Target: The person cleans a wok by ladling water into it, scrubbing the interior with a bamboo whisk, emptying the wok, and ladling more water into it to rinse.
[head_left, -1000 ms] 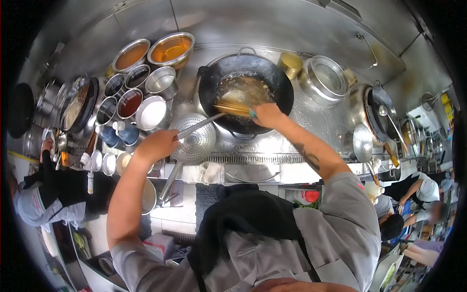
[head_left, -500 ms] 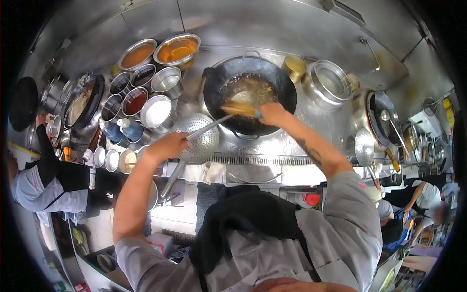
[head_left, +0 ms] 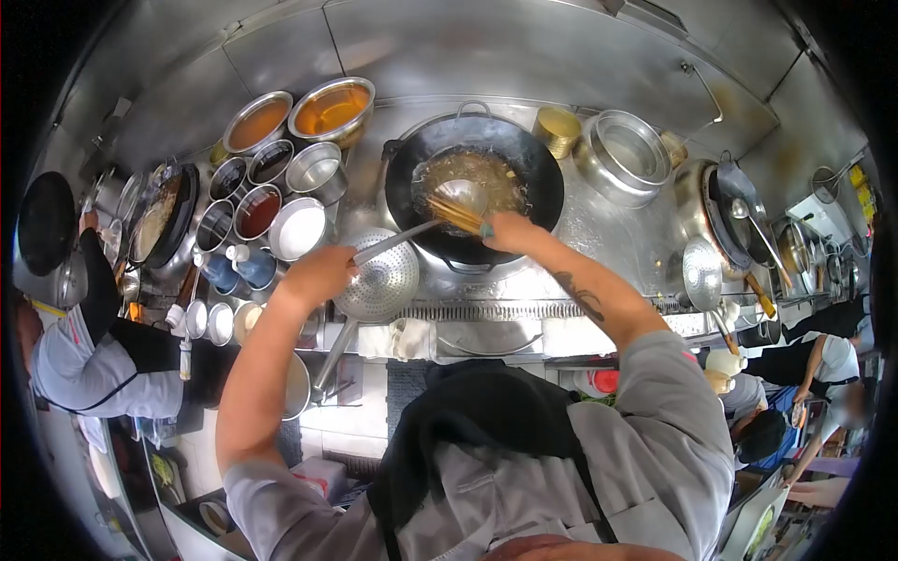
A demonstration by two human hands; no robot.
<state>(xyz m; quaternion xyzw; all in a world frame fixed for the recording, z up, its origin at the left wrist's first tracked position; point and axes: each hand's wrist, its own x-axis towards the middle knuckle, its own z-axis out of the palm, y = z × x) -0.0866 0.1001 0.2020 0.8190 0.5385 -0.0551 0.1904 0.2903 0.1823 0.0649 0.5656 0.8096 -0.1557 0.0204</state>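
Note:
My left hand (head_left: 320,275) is closed around the handle of a metal ladle (head_left: 398,241), whose bowl is over the murky brown liquid in the black wok (head_left: 404,182). Gripped in my right hand (head_left: 517,233) is a bamboo wok brush (head_left: 454,211) with a teal band. Its bristles reach over the near side of the wok and cross the ladle near its bowl. A perforated strainer (head_left: 379,280) lies under the ladle handle, left of the wok.
Metal pots of sauces, including a red sauce (head_left: 259,214) and a white powder (head_left: 298,230), stand at left below bowls of orange liquid (head_left: 332,106). Right of the wok are a steel pot (head_left: 617,178) and another strainer (head_left: 702,271). Co-workers stand at both sides.
The brush, blurred by motion before, now shows sharply, with its bristles slightly higher against the ladle. My right hand has shifted slightly left and down. The whole view has tilted a little.

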